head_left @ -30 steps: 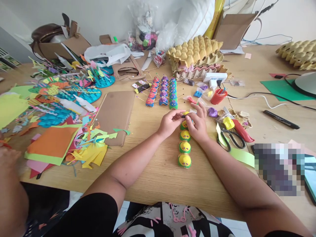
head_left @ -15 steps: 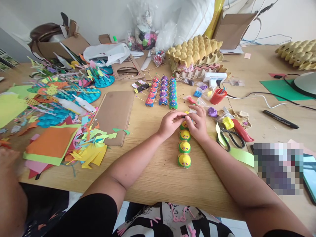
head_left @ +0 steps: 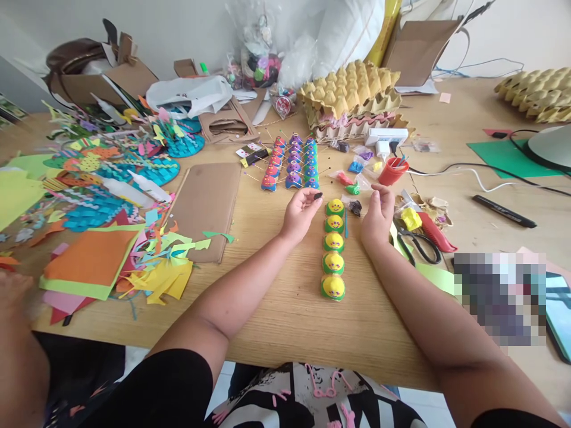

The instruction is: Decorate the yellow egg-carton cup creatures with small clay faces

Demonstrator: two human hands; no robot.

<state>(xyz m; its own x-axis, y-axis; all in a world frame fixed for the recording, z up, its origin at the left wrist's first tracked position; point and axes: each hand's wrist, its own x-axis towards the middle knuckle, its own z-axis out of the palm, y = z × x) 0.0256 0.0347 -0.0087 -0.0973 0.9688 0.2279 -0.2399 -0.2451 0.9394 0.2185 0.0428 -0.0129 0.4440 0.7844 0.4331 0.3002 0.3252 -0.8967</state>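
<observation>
My left hand point(head_left: 301, 213) pinches a small black lump of clay point(head_left: 317, 195) between thumb and fingertips, just left of the far end of a caterpillar-like egg-carton strip. That strip point(head_left: 334, 242) has yellow domes with green rims and small smiling faces, and it runs away from me on the table. To its right my right hand point(head_left: 377, 217) is raised with the thumb up and the fingers loosely extended, nothing visible in it. Beside the strip lies a thin blue stick point(head_left: 346, 223). Dark clay in a clear wrapper point(head_left: 355, 207) lies between the strip and my right hand.
Red, purple and blue-green egg-carton caterpillars point(head_left: 293, 163) stand farther back. Egg trays point(head_left: 348, 95) are stacked behind. On the right are a red cup point(head_left: 393, 171), scissors point(head_left: 422, 246) and a black marker point(head_left: 504, 211). Cardboard point(head_left: 203, 208) and coloured paper point(head_left: 89, 261) lie left; another person's hand point(head_left: 15, 294) is at far left.
My hands have moved apart from the strip's far end, uncovering its last domes. The left moved left with the black clay; the right moved right.
</observation>
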